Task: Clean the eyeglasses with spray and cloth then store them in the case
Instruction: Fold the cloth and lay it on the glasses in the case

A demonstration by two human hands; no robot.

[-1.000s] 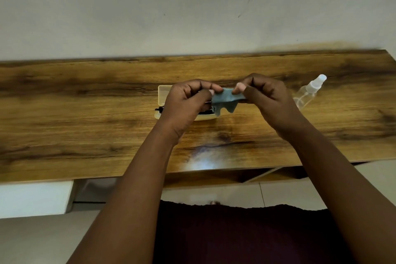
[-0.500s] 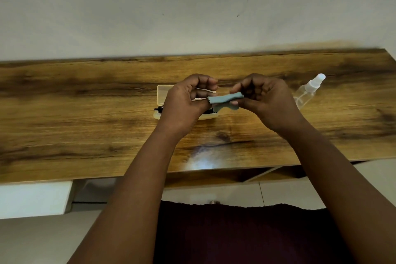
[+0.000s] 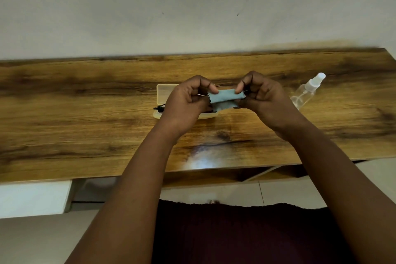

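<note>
- Both hands raised over the counter (image 3: pixel 85 126), working one thing between them: left hand (image 3: pixel 184 103) pinches the left end of the blue cloth (image 3: pixel 225 99), right hand (image 3: pixel 265 96) pinches the right end. Fingers of both curled in; cloth folded over on itself, stretched across the gap between the hands.
- Eyeglasses (image 3: pixel 159 108): only a dark bit of frame shows, at the left end of the case (image 3: pixel 165 92), under the left wrist. Rest hidden by the hands. Judged to lie in the open case; cannot confirm how they sit.
- Case: pale, open, on the counter directly behind and below the hands. Lid raised at the far side.
- Spray bottle (image 3: pixel 306 92): clear, white nozzle, lying tilted on the counter to the right of the right hand, apart from it.
- Step in hand (judgement): wiping appears done; cloth is being folded small, likely to stow with the glasses.
- Next move calls for: finishing the fold, laying the cloth in or beside the case without shifting the frame, then freeing one hand to swing the lid down.
- Check before closing: temple arm at the left end appears to poke past the case rim; tuck it in or the lid may catch.
</note>
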